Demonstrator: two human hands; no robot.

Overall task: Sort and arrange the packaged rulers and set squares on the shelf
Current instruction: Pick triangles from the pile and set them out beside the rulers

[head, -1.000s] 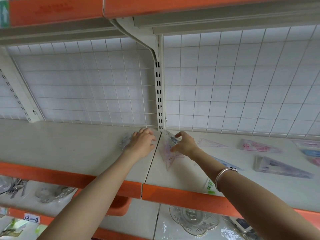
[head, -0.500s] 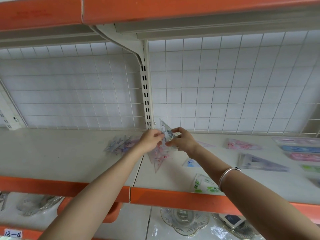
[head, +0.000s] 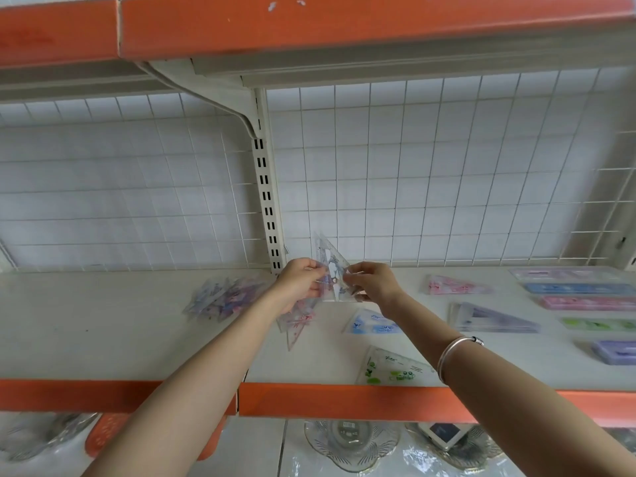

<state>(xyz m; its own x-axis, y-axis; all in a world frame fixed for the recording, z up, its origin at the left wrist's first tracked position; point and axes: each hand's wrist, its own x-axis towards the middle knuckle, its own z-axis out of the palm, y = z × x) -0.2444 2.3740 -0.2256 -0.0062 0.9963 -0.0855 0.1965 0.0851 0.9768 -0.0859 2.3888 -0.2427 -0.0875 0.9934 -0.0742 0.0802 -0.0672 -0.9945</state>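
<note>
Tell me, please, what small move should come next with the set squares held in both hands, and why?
Probably turn the upright set square, pinched between the left hand and right hand, to match the bundle hanging point-down from the left hand, then close them into one stack. They point opposite ways now, so they cannot yet lie flat together.

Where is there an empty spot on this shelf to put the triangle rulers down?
The widest bare patch is the left part of the shelf, bordered by the loose heap of set squares, the wire grid behind and the orange front edge. The right part is crowded: blue packet, green packet, grey stack and coloured rulers lie close together.
</note>
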